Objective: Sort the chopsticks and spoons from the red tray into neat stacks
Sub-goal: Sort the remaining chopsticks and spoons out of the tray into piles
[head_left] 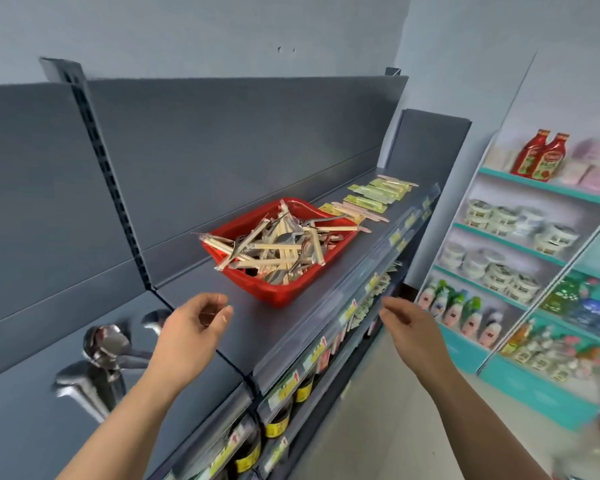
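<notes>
Hovering over the grey shelf, my left hand and right hand are loosely curled and hold nothing. One red tray sits just ahead, heaped with chopsticks and spoons too tangled to count. A spoon pile lies left, wrapped packets right. Two red bottles stand opposite, their labels too blurred to read.

A dark grey shelf with a tall grey back panel runs across the middle of the frame, under a pale wall. A clear price rail edges its front. Below it, at lower centre, stand dark bottles with yellow labels. At the right, teal shelving carries two red sauce bottles at the top and rows of white tubs beneath.
</notes>
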`<state>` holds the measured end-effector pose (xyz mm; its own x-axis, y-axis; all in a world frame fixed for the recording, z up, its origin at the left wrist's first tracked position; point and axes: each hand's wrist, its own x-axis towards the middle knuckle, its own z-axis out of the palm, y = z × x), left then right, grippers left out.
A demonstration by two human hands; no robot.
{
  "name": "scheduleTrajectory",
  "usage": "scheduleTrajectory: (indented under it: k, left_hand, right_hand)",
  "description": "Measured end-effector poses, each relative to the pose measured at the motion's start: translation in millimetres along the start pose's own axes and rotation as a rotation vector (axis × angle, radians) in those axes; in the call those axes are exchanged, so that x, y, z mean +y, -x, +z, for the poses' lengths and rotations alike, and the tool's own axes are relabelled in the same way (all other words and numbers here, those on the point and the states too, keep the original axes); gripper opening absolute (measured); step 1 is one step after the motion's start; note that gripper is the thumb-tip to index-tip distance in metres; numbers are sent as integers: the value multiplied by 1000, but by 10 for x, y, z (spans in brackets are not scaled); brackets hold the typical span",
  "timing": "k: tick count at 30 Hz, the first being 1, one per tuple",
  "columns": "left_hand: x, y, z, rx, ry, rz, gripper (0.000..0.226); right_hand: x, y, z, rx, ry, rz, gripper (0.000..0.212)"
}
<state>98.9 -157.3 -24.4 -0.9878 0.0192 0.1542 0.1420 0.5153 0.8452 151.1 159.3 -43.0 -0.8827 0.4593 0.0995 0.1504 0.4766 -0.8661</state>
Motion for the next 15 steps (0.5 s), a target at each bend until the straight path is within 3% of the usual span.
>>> scheduleTrajectory:
  k: [8, 12, 15]
  left_hand:
    - [62, -1407, 401, 66, -205, 61, 11]
    - [-35, -1880, 550, 27, -374, -43, 28]
    - [-76, -2090, 598, -5, -447, -148, 27]
  right_hand:
    - [-215, -1416, 253, -105, 14, -71, 27]
    - [-352, -1953, 511, -205, -13, -119, 22]
    - [-385, -2264, 685, -299, 1, -151, 20]
